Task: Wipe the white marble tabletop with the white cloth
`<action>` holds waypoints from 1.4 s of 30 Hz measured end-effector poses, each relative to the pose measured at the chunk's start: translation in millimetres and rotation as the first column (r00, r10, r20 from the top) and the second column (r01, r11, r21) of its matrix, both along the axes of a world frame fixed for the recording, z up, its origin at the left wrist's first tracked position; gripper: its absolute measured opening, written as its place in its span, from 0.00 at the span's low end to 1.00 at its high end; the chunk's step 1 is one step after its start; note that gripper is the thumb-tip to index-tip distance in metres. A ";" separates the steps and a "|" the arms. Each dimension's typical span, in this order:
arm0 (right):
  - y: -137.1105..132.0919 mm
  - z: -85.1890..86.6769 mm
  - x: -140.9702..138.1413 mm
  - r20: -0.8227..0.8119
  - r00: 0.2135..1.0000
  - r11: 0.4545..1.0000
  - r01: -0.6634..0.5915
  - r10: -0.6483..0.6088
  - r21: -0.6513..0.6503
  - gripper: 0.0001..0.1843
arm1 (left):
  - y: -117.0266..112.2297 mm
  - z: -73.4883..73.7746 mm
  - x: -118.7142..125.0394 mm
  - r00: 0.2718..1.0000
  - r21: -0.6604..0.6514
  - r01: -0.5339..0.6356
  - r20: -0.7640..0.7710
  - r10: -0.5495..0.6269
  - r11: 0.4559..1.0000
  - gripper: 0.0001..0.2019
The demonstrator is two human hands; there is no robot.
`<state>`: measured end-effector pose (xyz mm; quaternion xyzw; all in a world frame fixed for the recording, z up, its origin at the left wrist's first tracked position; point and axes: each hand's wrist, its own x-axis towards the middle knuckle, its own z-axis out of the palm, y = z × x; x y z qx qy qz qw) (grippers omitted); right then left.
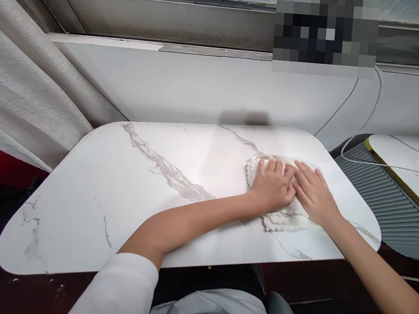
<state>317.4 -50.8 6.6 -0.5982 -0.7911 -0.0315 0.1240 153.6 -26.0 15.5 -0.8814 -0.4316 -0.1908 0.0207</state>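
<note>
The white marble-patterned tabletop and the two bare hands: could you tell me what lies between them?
A white scallop-edged cloth, pressed flat under the left hand and right hand on the tabletop, in the head view.

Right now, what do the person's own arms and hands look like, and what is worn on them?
Both the left hand and the right hand are bare: no gloves, rings or watch. A white sleeve covers the left upper arm to the elbow. The right arm shows no sleeve in view.

Cloth (pixel 287 220) lying on the table (pixel 119 193), right end, left hand (pixel 272 186) and right hand (pixel 313 194) resting on it, curtain (pixel 26 94) hanging left of the table.
</note>
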 end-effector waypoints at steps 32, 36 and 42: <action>191.2 -0.4 -28.7 0.066 0.997 0.999 0.045 -0.047 0.028 0.30 | 184.8 -4.0 -20.3 0.984 -0.163 -0.118 0.113 0.138 0.980 0.20; 191.1 -3.2 -29.1 0.062 0.997 0.997 0.042 -0.046 0.057 0.30 | 182.4 -5.2 -21.6 0.983 -0.172 -0.118 0.121 0.139 0.978 0.21; 187.7 -4.1 -36.5 0.069 0.998 0.998 -0.009 0.004 0.062 0.30 | 171.4 -7.5 -29.0 0.973 -0.160 -0.172 0.127 0.193 0.972 0.21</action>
